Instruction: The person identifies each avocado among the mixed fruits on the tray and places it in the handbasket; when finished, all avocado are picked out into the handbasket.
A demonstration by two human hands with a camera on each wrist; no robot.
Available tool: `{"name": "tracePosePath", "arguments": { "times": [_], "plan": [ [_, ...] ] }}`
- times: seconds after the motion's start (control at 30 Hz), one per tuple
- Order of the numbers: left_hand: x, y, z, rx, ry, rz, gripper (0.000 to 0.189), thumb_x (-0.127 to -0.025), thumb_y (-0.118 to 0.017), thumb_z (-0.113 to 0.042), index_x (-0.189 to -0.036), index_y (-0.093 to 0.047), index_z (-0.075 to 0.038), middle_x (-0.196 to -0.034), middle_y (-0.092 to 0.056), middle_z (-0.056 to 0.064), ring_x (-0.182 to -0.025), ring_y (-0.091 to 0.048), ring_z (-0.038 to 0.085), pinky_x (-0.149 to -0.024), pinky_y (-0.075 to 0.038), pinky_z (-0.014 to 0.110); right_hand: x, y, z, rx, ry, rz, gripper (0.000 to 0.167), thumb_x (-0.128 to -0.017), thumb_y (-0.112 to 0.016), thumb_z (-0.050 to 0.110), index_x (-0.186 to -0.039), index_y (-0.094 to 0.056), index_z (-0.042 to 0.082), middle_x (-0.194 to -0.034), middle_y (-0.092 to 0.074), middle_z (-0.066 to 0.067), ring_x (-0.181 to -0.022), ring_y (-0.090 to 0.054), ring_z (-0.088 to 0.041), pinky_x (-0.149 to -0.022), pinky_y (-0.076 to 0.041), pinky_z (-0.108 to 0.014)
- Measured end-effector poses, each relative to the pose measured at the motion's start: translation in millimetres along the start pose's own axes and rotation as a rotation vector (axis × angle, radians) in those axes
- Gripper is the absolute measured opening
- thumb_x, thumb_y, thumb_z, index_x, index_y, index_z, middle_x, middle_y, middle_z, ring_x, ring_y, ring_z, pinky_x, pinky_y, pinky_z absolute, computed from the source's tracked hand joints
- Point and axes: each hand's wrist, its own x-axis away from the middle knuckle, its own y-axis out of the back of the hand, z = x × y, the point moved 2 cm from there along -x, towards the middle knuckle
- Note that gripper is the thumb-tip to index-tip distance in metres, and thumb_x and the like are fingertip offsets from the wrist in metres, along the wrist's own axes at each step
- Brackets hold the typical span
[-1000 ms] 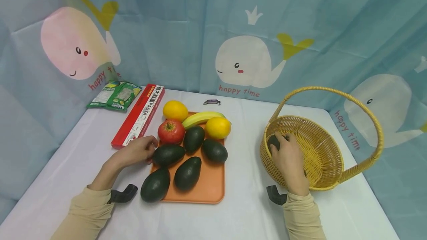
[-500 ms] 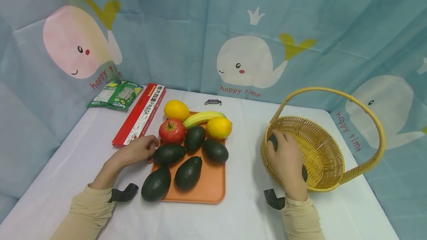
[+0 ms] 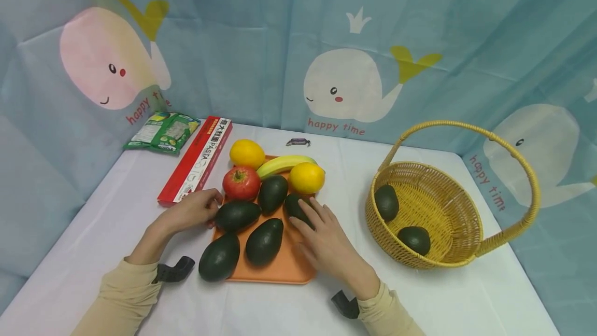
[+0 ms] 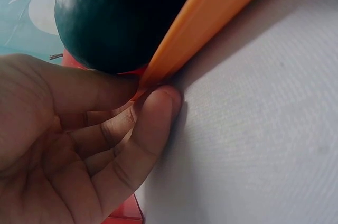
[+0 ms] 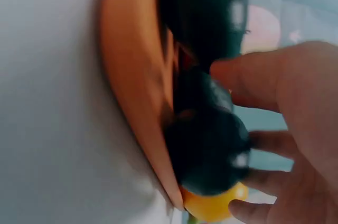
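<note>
An orange tray [image 3: 293,266] bears several dark green avocados, a red pomegranate [image 3: 241,183], two yellow lemons and a banana [image 3: 286,164]. My left hand [image 3: 190,214] pinches the tray's left rim between thumb and fingers, clearly seen in the left wrist view. My right hand [image 3: 326,240] reaches over the tray's right side with fingers spread. Its fingertips overlap the rightmost avocado [image 3: 295,206] in the head view; in the right wrist view, thumb and fingers stand around that avocado [image 5: 208,152]. A wicker basket [image 3: 450,191] at the right holds two avocados [image 3: 386,203].
A red pasta box [image 3: 193,165] lies left of the tray, with a green snack bag [image 3: 163,133] behind it. A small purple wrapped candy [image 3: 298,142] lies at the back. The basket's tall handle [image 3: 531,191] arches over it. A printed curtain hangs behind the table.
My right hand has let go of an avocado in the basket and moved left to the tray's rightmost avocado. The left hand has stayed at the tray rim.
</note>
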Motion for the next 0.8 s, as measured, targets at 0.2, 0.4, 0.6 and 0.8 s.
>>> {"name": "tracePosePath", "arguments": {
  "times": [0.2,0.4,0.6,0.8],
  "plan": [
    [-2.7,0.8,-0.8,-0.023,-0.012,-0.009,0.029,-0.088,-0.057,-0.008,-0.115,-0.057,0.002,-0.074,-0.062,0.004,-0.066,-0.056,0.016,-0.068,-0.048,0.029,1.2,-1.8,2.1,-0.014,-0.001,-0.043,0.053,-0.073,-0.083,0.021,-0.122,-0.06,0.016,-0.133,-0.051,-0.014,-0.127,-0.049,-0.036,-0.095,-0.051,-0.047],
    [-1.3,0.9,-0.9,-0.013,-0.011,0.002,0.03,-0.089,-0.057,-0.009,-0.116,-0.056,0.003,-0.075,-0.062,0.004,-0.066,-0.057,0.015,-0.067,-0.049,0.027,1.3,-6.5,-0.3,0.05,-0.058,-0.023,0.06,-0.073,-0.083,0.023,-0.129,-0.059,0.02,-0.139,-0.045,-0.021,-0.121,-0.051,-0.039,-0.083,-0.054,-0.045],
    [1.1,-0.4,-1.3,0.006,-0.015,0.003,0.03,-0.089,-0.059,-0.009,-0.116,-0.056,0.003,-0.075,-0.062,0.005,-0.066,-0.057,0.016,-0.068,-0.049,0.029,2.3,-9.1,-0.6,-0.032,-0.083,-0.015,0.049,-0.076,-0.081,0.013,-0.122,-0.066,0.023,-0.141,-0.042,-0.022,-0.124,-0.049,-0.04,-0.091,-0.054,-0.047],
    [0.4,-0.6,0.0,0.006,-0.013,0.004,0.029,-0.088,-0.058,-0.009,-0.115,-0.056,0.003,-0.074,-0.062,0.005,-0.065,-0.058,0.016,-0.068,-0.05,0.028,2.8,-5.5,-0.2,-0.085,-0.114,-0.004,0.042,-0.082,-0.076,0.012,-0.12,-0.065,0.026,-0.142,-0.042,-0.02,-0.121,-0.05,-0.036,-0.089,-0.055,-0.047]
  ]
}}
